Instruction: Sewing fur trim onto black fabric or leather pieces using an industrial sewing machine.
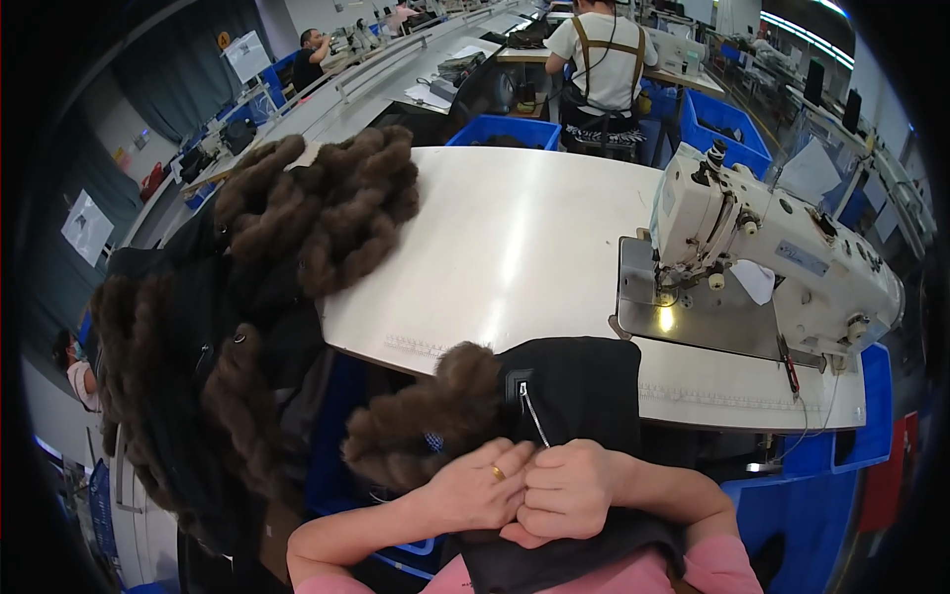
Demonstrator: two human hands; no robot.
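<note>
In the head view a black garment (584,386) with a brown fur trim (406,426) and a zipper with a long white pull (534,411) lies over the table's front edge and down toward my body. My left hand (480,490), with a gold ring, is closed on the garment below the zipper. My right hand (564,490) is closed beside it, touching it, fingers curled around the garment. The exact part pinched between them is hidden.
A white table (495,218) holds a pile of fur-trimmed black garments (327,208) at left and a sewing machine (762,247) at right, with red-handled snips (789,366). Blue bins (500,132) stand around. A person (599,64) works ahead; others sit further left.
</note>
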